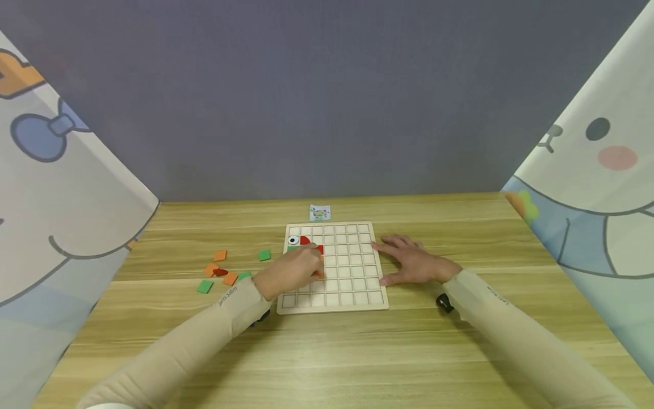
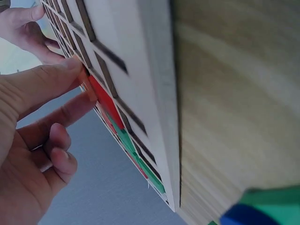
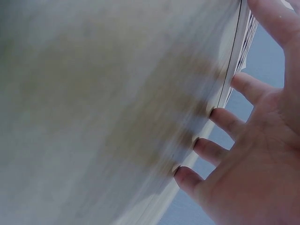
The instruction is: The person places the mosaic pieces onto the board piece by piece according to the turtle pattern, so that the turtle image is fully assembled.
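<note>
My left hand (image 1: 293,268) is over the left part of a wooden grid board (image 1: 352,271). Its thumb and index finger pinch an orange tile (image 2: 87,86) at the grid, beside a red tile (image 2: 104,101), as the left wrist view shows. A round eye tile (image 1: 293,240) and a red rounded tile (image 1: 304,240) sit in the board's upper left cells; a green tile (image 2: 124,140) lies past the red one. My right hand (image 1: 415,264) has its fingers spread at the board's right edge, thumb and index fingertip touching it. Some laid tiles are hidden behind the left hand.
Loose orange tiles (image 1: 220,255), green tiles (image 1: 205,286) and a red piece (image 1: 220,272) lie on the wooden table (image 1: 332,358) left of the board. Behind the board lies a small picture card (image 1: 320,213). A grey panel (image 1: 327,113) closes off the back.
</note>
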Demonstrator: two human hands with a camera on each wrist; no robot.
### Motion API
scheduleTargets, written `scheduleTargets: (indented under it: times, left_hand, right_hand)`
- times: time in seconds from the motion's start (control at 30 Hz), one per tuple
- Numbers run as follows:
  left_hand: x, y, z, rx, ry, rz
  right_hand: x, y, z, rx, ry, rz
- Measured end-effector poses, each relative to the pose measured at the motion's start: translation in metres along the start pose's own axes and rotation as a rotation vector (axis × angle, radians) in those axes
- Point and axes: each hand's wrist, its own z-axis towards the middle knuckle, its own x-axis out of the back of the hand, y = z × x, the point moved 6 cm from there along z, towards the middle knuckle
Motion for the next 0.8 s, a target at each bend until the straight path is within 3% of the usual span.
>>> scheduleTargets:
  times: [0.2,0.43,0.63,0.8]
  left_hand:
    - [0.003,0.002,-0.005,-0.059,0.046,0.076]
    - [0.016,-0.009,-0.023,-0.014,0.094,0.024]
    - [0.035,-0.030,-0.056,0.008,0.163,0.000]
    - [0.038,-0.048,-0.094,0.032,0.213,-0.055]
  right_hand:
    - [0.000,0.000,0.001,0.006,0.000,-0.003]
    - [0.000,-0.001,0.002,0.016,-0.003,0.000]
    - [0.000,0.001,0.001,0.013,-0.001,-0.003]
    - [0.000,0.000,0.000,0.010,0.000,0.010]
